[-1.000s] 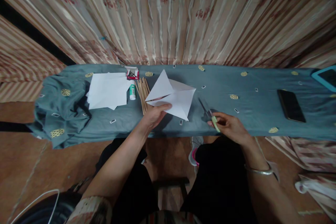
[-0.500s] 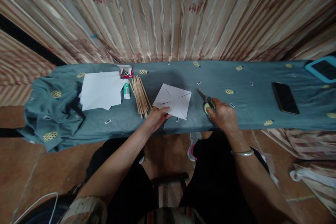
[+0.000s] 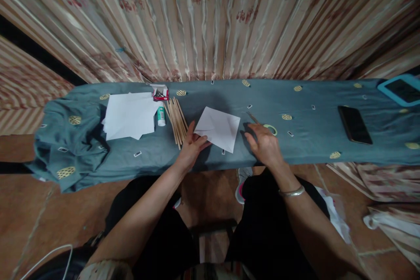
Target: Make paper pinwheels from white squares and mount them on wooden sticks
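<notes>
A white square of paper (image 3: 219, 128) with cuts lies flat on the teal cloth-covered bench (image 3: 315, 140). My left hand (image 3: 192, 146) rests on the paper's near left edge with the fingers stretched out. My right hand (image 3: 264, 144) lies on the cloth just right of the paper, fingers extended, holding nothing. Green-handled scissors (image 3: 266, 127) lie on the cloth just beyond its fingertips, partly hidden by the hand.
A bundle of wooden sticks (image 3: 176, 120), a glue stick (image 3: 161, 115), a small red box (image 3: 160, 93) and a stack of white paper (image 3: 129, 114) lie to the left. A black phone (image 3: 354, 124) and a blue-cased tablet (image 3: 402, 89) lie at the right. Striped curtains hang behind.
The raised paper has been laid flat on the cloth. My right hand has set the scissors down and let go of them, then moved toward the paper.
</notes>
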Demonstrator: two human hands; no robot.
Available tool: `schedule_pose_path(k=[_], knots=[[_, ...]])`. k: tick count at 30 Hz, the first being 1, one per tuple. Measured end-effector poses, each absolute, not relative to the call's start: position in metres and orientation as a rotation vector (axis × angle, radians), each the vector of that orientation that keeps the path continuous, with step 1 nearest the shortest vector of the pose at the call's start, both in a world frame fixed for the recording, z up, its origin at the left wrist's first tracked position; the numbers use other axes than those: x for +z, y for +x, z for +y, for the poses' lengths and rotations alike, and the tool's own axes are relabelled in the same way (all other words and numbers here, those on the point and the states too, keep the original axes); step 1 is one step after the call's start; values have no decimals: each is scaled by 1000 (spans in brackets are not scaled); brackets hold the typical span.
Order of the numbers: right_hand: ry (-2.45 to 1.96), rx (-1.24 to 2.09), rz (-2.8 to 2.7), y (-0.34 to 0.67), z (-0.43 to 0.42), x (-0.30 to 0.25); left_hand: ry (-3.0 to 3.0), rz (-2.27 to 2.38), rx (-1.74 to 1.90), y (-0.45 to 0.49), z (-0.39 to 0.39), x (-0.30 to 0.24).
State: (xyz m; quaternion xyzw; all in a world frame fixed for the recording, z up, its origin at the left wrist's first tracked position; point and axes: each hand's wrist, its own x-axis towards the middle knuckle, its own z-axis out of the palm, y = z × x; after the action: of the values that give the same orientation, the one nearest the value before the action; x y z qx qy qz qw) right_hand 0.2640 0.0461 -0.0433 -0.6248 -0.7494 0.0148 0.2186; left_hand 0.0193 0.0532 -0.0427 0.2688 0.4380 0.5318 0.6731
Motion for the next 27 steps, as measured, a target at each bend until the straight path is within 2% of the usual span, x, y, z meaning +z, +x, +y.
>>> schedule_pose_path(k=[5, 11, 27], knots=[[-1910, 0, -2051, 265, 56, -40, 795, 1045, 1167, 7, 56, -52], [-2194, 45, -2067, 276, 65, -36, 687, 1037, 1088, 7, 53, -61], [-2279, 61, -1892, 275, 89, -38, 628, 962, 1033, 12, 38, -63]])
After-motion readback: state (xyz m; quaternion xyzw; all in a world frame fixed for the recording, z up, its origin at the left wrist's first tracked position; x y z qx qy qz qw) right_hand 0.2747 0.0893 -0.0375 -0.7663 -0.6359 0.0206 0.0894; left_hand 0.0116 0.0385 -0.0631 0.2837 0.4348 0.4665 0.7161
